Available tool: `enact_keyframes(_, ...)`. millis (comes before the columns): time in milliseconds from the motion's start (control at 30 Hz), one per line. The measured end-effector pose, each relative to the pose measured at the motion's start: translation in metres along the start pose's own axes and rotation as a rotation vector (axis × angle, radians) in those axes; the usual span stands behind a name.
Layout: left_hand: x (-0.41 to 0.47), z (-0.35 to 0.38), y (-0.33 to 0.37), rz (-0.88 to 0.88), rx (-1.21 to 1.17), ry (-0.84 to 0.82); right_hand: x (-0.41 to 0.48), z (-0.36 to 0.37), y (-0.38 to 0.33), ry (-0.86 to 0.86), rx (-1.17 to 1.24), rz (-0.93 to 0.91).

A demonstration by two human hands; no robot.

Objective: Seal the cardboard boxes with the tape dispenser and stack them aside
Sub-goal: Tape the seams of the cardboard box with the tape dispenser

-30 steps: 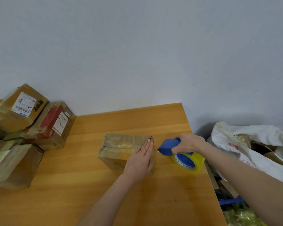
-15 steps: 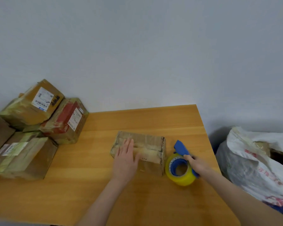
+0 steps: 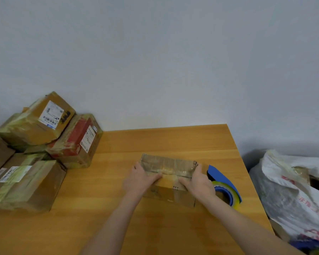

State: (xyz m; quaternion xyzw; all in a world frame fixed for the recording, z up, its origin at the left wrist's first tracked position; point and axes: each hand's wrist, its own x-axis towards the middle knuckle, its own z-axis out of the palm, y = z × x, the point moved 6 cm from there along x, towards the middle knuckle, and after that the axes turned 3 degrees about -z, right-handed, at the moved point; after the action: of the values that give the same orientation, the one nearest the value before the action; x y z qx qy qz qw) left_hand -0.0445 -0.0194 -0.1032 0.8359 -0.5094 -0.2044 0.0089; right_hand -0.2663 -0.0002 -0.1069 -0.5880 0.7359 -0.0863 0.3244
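A small taped cardboard box (image 3: pixel 167 165) lies in the middle of the wooden table (image 3: pixel 173 140). My left hand (image 3: pixel 138 179) holds its left end, thumb at the far corner and fingers along the near top edge. My right hand (image 3: pixel 199 181) holds its right end, thumb up the side and index finger along the same edge. The blue tape dispenser (image 3: pixel 221 178) with its yellowish tape roll lies on the table just right of the box, behind my right wrist, with no hand on it.
Several taped boxes (image 3: pixel 35 155) are piled at the table's left, against the grey wall. A white plastic sack (image 3: pixel 291 188) of packaging stands on the floor past the table's right edge.
My right hand has let go of the tape dispenser, which now lies on the table, and has moved onto the box's right end. My left hand slid to the left end.
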Motion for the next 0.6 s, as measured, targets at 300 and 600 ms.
enact_keyframes(300,0.010,-0.014,-0.008,0.043,-0.092,0.135,0.016,-0.005,0.015,-0.004,0.104,-0.018)
enact_keyframes(600,0.010,-0.003,-0.012,0.072,-0.520,-0.029,0.014,-0.017,0.017,0.035,-0.070,-0.087)
